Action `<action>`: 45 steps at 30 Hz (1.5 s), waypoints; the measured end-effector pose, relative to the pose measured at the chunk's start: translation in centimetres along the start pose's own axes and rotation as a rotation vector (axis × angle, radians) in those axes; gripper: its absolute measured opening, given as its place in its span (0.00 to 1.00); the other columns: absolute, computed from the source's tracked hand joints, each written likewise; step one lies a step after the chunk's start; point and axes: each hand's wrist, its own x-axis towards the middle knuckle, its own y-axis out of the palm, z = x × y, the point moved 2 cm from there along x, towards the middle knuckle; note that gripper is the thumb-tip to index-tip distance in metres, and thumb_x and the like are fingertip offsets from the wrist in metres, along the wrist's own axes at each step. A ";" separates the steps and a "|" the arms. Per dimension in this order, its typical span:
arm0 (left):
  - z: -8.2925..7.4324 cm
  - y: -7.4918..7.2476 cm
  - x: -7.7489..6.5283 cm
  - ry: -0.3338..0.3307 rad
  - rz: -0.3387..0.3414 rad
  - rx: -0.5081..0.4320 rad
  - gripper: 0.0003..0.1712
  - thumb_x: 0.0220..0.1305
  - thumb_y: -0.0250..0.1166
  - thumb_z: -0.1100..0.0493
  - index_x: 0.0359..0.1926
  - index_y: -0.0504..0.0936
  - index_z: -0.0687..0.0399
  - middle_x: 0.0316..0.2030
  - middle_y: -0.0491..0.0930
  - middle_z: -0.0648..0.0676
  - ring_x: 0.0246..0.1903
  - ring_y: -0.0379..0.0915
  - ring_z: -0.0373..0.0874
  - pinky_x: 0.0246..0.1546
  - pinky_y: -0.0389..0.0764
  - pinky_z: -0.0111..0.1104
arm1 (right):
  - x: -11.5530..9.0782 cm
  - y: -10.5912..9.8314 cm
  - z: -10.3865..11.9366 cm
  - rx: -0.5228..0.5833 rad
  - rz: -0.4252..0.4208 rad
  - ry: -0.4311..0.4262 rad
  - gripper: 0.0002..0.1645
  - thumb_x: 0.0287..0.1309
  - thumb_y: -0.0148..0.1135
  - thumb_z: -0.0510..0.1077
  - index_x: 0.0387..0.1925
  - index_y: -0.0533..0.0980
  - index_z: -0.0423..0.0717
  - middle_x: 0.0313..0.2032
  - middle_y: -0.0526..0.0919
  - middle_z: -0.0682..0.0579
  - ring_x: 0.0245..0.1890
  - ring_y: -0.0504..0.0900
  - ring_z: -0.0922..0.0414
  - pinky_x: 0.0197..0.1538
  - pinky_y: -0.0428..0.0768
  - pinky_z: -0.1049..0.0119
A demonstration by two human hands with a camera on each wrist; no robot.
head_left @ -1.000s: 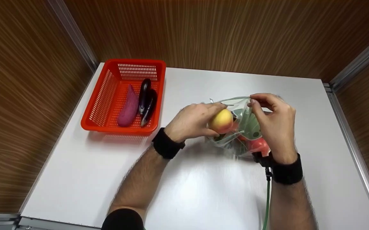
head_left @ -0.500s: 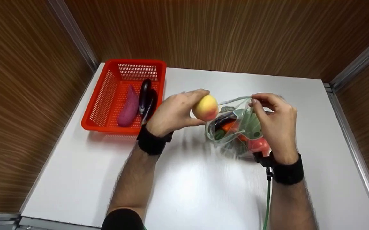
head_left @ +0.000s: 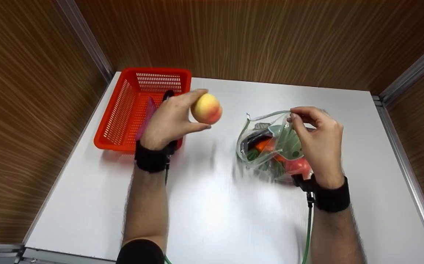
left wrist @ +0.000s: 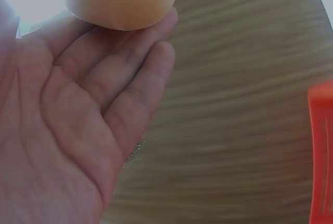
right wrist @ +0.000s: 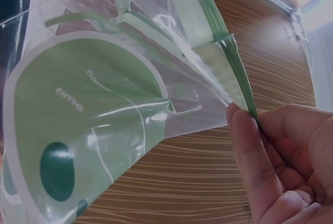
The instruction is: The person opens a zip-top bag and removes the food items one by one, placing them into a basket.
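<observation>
My left hand [head_left: 171, 119] grips a yellow-and-red peach [head_left: 206, 109] between thumb and fingers, held up just right of the red basket. In the left wrist view the peach [left wrist: 125, 0] rests against the fingers, its upper part cut off by the frame. My right hand [head_left: 320, 141] pinches the green-edged rim of a clear zip bag [head_left: 287, 143] and holds its mouth apart. Through the plastic show a dark eggplant, something orange, green pieces and a red round thing [head_left: 298, 167]. The right wrist view shows the bag's green printed label [right wrist: 88, 114] close up.
A red plastic basket [head_left: 109, 146] stands at the table's back left. Inside lie a purple-pink sweet potato-like vegetable [head_left: 147, 115] and dark eggplant [head_left: 168, 95], partly covered by my left hand. Wood-grain panels [head_left: 234, 40] enclose the white table [head_left: 215, 220]. Green cables trail from the wrists.
My left hand has drawn the peach out from over the bag's mouth and carried it left to beside the basket. The right hand keeps its pinch on the bag, nearly still.
</observation>
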 end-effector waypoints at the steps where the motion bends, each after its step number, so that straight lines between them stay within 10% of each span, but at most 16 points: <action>1: 0.4 -0.3 -0.2 -0.029 -0.003 -0.010 0.51 0.65 0.91 0.49 0.84 0.79 0.50 0.75 0.87 0.54 0.71 0.86 0.51 0.81 0.84 0.49 | 0.0 0.0 0.0 -0.001 0.001 0.002 0.10 0.82 0.72 0.35 0.55 0.94 0.39 0.50 0.97 0.43 0.45 0.89 0.81 0.48 0.85 0.89; 12: 5.5 -3.0 -1.7 -0.305 -0.005 -0.073 0.48 0.69 0.88 0.50 0.86 0.77 0.42 0.71 0.87 0.54 0.67 0.83 0.53 0.84 0.81 0.57 | 0.1 -0.2 -0.2 0.007 -0.010 0.009 0.09 0.81 0.72 0.35 0.54 0.94 0.39 0.49 0.97 0.42 0.44 0.90 0.80 0.47 0.85 0.89; 27: 8.4 -2.4 -3.0 -0.693 0.297 -0.119 0.40 0.66 0.87 0.47 0.74 0.83 0.54 0.60 0.87 0.64 0.59 0.83 0.59 0.70 0.88 0.56 | 0.1 -0.1 -0.2 0.011 -0.009 0.004 0.10 0.81 0.72 0.35 0.55 0.94 0.39 0.49 0.96 0.43 0.44 0.90 0.80 0.48 0.86 0.88; 45: 8.1 -2.2 -2.3 -0.702 0.358 -0.062 0.41 0.82 0.77 0.49 0.86 0.75 0.56 0.73 0.83 0.65 0.64 0.82 0.60 0.73 0.88 0.54 | 0.2 -0.2 0.0 0.002 -0.016 0.002 0.10 0.81 0.72 0.34 0.54 0.94 0.39 0.49 0.97 0.42 0.45 0.89 0.81 0.48 0.85 0.89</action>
